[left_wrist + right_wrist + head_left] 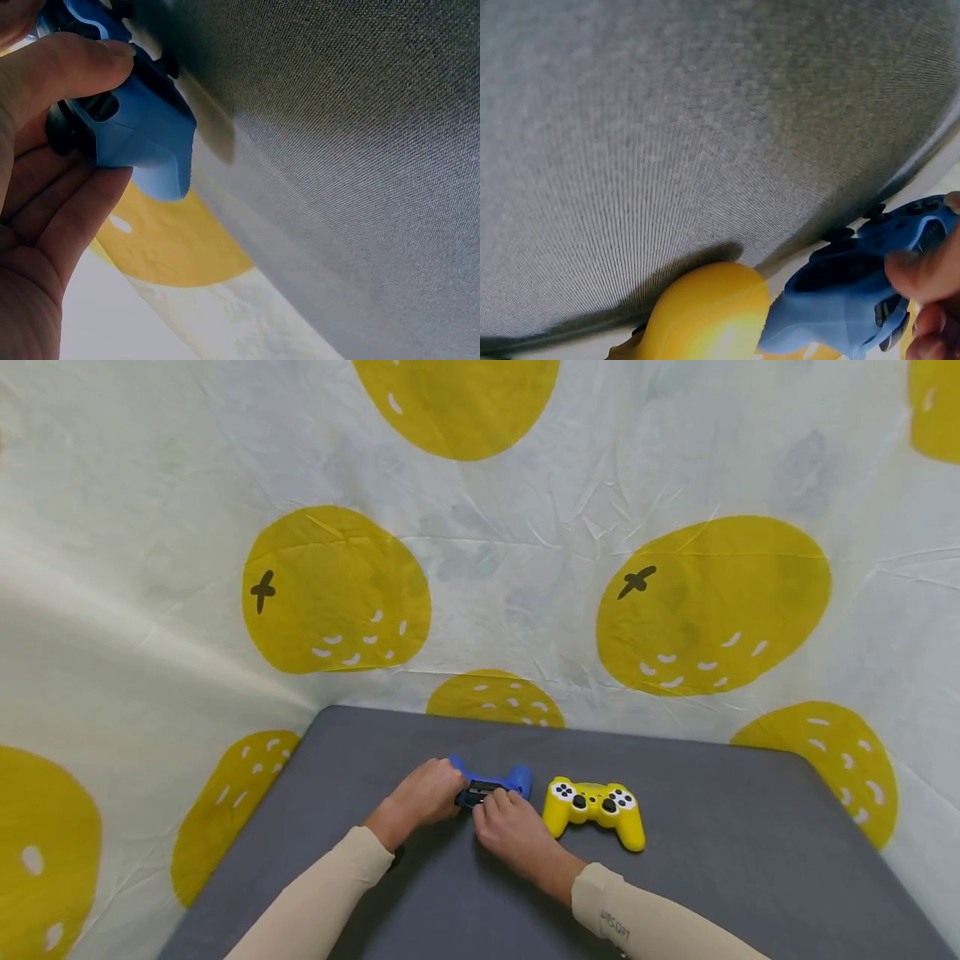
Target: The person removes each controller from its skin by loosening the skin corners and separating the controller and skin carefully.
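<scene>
A blue game controller (519, 779) is held above the grey tabletop, black parts showing on its upturned side. Its thumbsticks face the table in the right wrist view. My left hand (431, 793) grips its left end; in the left wrist view the thumb (82, 67) lies on one side and the fingers (71, 202) on the other. At the near edge, my right hand (510, 828) pinches the controller, its thumb (922, 274) pressed against the blue surface and its fingers curled. The hands hide much of both ends.
A yellow game controller (592, 806) lies face up just right of the blue one, close to my right hand. The grey table (720, 843) ends at a fabric backdrop (510, 593) printed with large yellow fruit shapes, which rises behind it and along the sides.
</scene>
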The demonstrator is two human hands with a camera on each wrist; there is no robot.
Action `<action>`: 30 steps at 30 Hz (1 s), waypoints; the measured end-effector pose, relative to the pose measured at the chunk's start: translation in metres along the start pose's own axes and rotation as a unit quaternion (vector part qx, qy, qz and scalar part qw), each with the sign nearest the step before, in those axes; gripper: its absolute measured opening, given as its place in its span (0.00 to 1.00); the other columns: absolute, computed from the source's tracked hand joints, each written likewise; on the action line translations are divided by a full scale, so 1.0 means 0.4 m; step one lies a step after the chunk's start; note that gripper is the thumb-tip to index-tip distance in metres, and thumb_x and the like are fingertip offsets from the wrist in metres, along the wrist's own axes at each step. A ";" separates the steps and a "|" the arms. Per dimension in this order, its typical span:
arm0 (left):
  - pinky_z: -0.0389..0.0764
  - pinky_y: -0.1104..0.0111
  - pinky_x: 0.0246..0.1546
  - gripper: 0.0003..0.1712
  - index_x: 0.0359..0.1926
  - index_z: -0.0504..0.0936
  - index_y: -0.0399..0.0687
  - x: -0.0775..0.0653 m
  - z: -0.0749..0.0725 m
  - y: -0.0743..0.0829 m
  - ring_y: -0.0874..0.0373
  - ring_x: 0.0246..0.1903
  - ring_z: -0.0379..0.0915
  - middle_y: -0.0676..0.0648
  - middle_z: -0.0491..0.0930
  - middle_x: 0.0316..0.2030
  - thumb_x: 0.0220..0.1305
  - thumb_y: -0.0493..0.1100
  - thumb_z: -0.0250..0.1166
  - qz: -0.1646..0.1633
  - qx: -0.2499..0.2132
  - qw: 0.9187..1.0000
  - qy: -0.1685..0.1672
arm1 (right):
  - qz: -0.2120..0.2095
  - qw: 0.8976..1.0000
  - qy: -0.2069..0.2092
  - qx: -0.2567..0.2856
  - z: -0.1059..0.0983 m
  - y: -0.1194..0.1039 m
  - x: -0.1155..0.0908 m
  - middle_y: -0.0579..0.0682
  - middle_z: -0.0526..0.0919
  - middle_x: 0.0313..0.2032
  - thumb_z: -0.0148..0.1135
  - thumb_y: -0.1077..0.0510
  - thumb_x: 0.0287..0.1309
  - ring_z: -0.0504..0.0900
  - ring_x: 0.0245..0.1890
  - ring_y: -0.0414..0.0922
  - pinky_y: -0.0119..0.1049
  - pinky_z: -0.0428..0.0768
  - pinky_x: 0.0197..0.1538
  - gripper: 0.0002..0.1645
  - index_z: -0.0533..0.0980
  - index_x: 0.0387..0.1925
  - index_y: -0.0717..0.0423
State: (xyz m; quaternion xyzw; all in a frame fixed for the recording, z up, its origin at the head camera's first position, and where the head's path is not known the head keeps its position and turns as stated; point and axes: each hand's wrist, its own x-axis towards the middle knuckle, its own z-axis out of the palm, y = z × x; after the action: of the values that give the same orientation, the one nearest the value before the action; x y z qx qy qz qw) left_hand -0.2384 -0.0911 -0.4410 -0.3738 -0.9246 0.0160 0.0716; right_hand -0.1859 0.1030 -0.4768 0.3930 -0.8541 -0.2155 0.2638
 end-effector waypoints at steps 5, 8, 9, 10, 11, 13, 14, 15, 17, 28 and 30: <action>0.69 0.71 0.22 0.09 0.24 0.85 0.51 0.009 0.003 0.007 0.59 0.20 0.72 0.52 0.80 0.20 0.52 0.40 0.80 0.001 0.000 1.000 0.001 | 0.047 0.999 -0.005 -0.022 0.001 -0.007 -0.009 0.49 0.75 0.24 0.67 0.53 0.69 0.68 0.25 0.44 0.33 0.71 0.30 0.13 0.74 0.32 0.55; 0.74 0.68 0.23 0.08 0.25 0.86 0.50 0.011 0.002 0.008 0.57 0.21 0.75 0.51 0.81 0.21 0.51 0.40 0.80 -0.003 -0.001 1.000 0.002 | 0.059 0.998 -0.031 0.001 -0.004 0.002 -0.018 0.49 0.75 0.24 0.68 0.53 0.68 0.67 0.25 0.45 0.33 0.72 0.31 0.14 0.72 0.33 0.55; 0.75 0.67 0.23 0.08 0.26 0.86 0.50 0.012 0.002 0.007 0.57 0.21 0.76 0.51 0.81 0.21 0.51 0.41 0.80 -0.005 -0.002 1.000 0.002 | 0.063 0.997 -0.039 0.013 -0.007 0.006 -0.022 0.50 0.75 0.24 0.70 0.54 0.67 0.67 0.25 0.45 0.34 0.73 0.31 0.15 0.72 0.33 0.55; 0.77 0.66 0.24 0.09 0.26 0.87 0.50 0.012 0.001 0.006 0.56 0.22 0.77 0.51 0.81 0.22 0.50 0.41 0.81 -0.006 -0.002 1.000 0.001 | 0.068 0.996 -0.045 0.024 -0.009 0.010 -0.026 0.50 0.75 0.25 0.71 0.54 0.65 0.67 0.25 0.45 0.34 0.74 0.32 0.16 0.71 0.33 0.56; 0.79 0.65 0.25 0.09 0.26 0.87 0.50 0.012 0.001 0.005 0.56 0.23 0.78 0.51 0.82 0.22 0.50 0.41 0.81 -0.008 -0.003 1.000 0.001 | 0.074 0.996 -0.049 0.032 -0.009 0.015 -0.032 0.50 0.75 0.25 0.72 0.54 0.65 0.68 0.26 0.45 0.34 0.75 0.33 0.16 0.71 0.33 0.56; 0.80 0.65 0.27 0.09 0.27 0.87 0.51 0.010 0.002 0.002 0.56 0.24 0.78 0.51 0.82 0.22 0.50 0.41 0.81 -0.014 -0.007 1.000 -0.007 | 0.086 0.994 -0.051 0.048 -0.005 0.022 -0.042 0.51 0.77 0.26 0.72 0.55 0.64 0.70 0.26 0.46 0.35 0.79 0.35 0.17 0.70 0.34 0.56; 0.80 0.65 0.27 0.08 0.27 0.87 0.51 0.009 0.002 0.000 0.55 0.24 0.79 0.51 0.83 0.22 0.50 0.41 0.81 -0.016 -0.008 1.000 -0.009 | 0.092 0.993 -0.050 0.056 -0.004 0.025 -0.047 0.51 0.77 0.26 0.73 0.56 0.63 0.71 0.27 0.46 0.35 0.79 0.35 0.18 0.70 0.34 0.56; 0.80 0.65 0.28 0.08 0.28 0.88 0.50 0.008 0.001 0.000 0.55 0.24 0.79 0.50 0.83 0.23 0.50 0.41 0.81 -0.017 -0.012 1.000 -0.012 | 0.097 0.992 -0.048 0.065 -0.003 0.028 -0.051 0.51 0.77 0.26 0.74 0.57 0.62 0.71 0.27 0.46 0.36 0.80 0.35 0.18 0.69 0.34 0.56; 0.80 0.66 0.28 0.08 0.29 0.88 0.50 0.006 0.001 -0.001 0.56 0.24 0.79 0.50 0.84 0.23 0.50 0.41 0.81 -0.019 -0.015 1.000 -0.012 | 0.112 0.989 -0.048 0.085 0.001 0.035 -0.057 0.52 0.79 0.27 0.75 0.58 0.61 0.72 0.27 0.46 0.37 0.82 0.36 0.20 0.68 0.34 0.57; 0.57 0.72 0.22 0.11 0.23 0.83 0.51 -0.004 0.005 -0.020 0.66 0.17 0.54 0.58 0.61 0.14 0.50 0.38 0.80 -0.008 -0.054 0.999 -0.002 | 0.243 0.904 -0.089 0.341 0.022 0.088 -0.055 0.48 0.75 0.22 0.72 0.69 0.53 0.71 0.21 0.44 0.38 0.72 0.27 0.24 0.62 0.35 0.55; 0.55 0.72 0.23 0.16 0.20 0.79 0.52 -0.003 0.002 -0.022 0.66 0.18 0.51 0.59 0.56 0.15 0.51 0.37 0.79 -0.009 -0.056 0.998 -0.003 | 0.285 0.860 -0.069 0.417 0.022 0.098 -0.058 0.46 0.77 0.23 0.70 0.71 0.54 0.73 0.23 0.42 0.35 0.72 0.29 0.22 0.64 0.35 0.54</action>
State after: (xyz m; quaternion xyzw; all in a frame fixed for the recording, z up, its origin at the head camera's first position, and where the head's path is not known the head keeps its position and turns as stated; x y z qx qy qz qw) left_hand -0.2437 -0.0981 -0.4412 -0.3684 -0.9277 -0.0354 0.0483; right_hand -0.2005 0.1461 -0.4674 0.1894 -0.9550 0.2185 0.0654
